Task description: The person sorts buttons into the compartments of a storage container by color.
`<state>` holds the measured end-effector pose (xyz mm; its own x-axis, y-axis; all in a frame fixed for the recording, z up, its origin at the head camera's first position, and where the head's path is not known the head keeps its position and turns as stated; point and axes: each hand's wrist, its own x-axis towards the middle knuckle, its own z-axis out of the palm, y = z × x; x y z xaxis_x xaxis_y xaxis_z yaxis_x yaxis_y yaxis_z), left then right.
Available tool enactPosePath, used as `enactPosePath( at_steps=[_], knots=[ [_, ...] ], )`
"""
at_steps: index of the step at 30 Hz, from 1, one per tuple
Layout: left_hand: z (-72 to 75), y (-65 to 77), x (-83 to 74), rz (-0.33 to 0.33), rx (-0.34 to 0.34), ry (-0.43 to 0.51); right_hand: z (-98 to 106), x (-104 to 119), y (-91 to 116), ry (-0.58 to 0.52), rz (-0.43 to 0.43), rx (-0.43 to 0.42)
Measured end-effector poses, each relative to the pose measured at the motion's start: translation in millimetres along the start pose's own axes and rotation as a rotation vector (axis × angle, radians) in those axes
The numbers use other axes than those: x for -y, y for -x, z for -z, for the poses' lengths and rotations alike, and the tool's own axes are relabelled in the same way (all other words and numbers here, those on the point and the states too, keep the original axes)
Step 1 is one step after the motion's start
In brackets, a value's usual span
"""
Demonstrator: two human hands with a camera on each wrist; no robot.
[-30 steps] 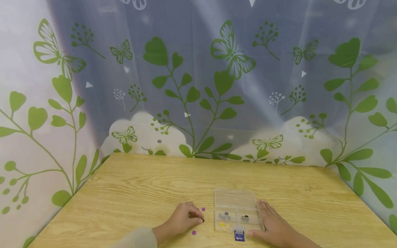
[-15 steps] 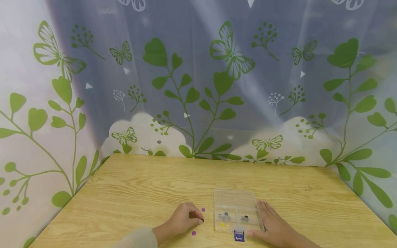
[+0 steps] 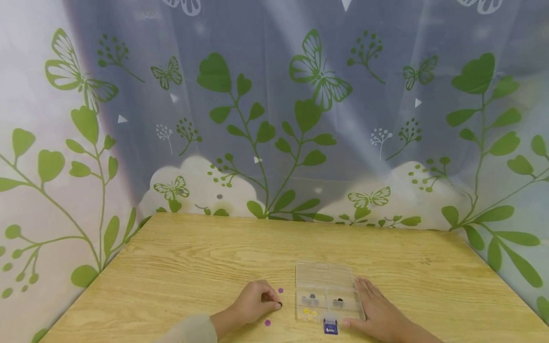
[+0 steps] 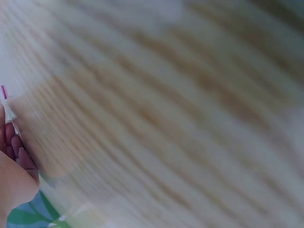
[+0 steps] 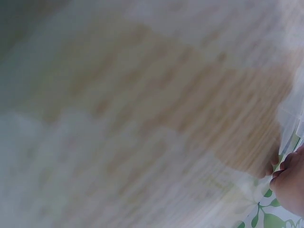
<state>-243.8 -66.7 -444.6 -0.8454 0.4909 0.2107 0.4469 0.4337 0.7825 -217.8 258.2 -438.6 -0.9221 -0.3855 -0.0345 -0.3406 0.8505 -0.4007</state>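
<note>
A small dark round disc (image 3: 280,304) is pinched between thumb and fingertips of my left hand (image 3: 256,301), low over the table left of the box. Two purple discs (image 3: 280,290) lie on the wood beside this hand, one beyond it and one nearer. My right hand (image 3: 383,312) rests with straight fingers along the right side of a clear plastic compartment box (image 3: 324,274), its thumb at the front edge. Dark discs (image 3: 340,300) and yellow discs (image 3: 306,311) sit inside the box. The left wrist view catches the left hand (image 4: 16,166) only at its edge.
A blue latch (image 3: 330,327) sticks out from the box's front edge. The wood-grain table (image 3: 206,252) stretches back to a curtain (image 3: 266,119) printed with leaves and butterflies, which also hangs at both sides.
Both hands and the box stay in nearly the same place. The dark disc at my left fingertips shows slightly differently, as the pinching fingers shift a little.
</note>
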Motion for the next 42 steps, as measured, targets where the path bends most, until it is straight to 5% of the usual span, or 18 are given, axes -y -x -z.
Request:
enactPosePath(
  at_steps=[20, 42],
  knots=[
    [3.4, -2.9, -1.4, 0.025, -0.007, 0.034, 0, 0, 1, 0.002, -0.006, -0.001],
    [-6.1, -17.0, -15.3, -0.036, -0.028, 0.07, 0, 1, 0, 0.002, -0.012, 0.004]
  ],
)
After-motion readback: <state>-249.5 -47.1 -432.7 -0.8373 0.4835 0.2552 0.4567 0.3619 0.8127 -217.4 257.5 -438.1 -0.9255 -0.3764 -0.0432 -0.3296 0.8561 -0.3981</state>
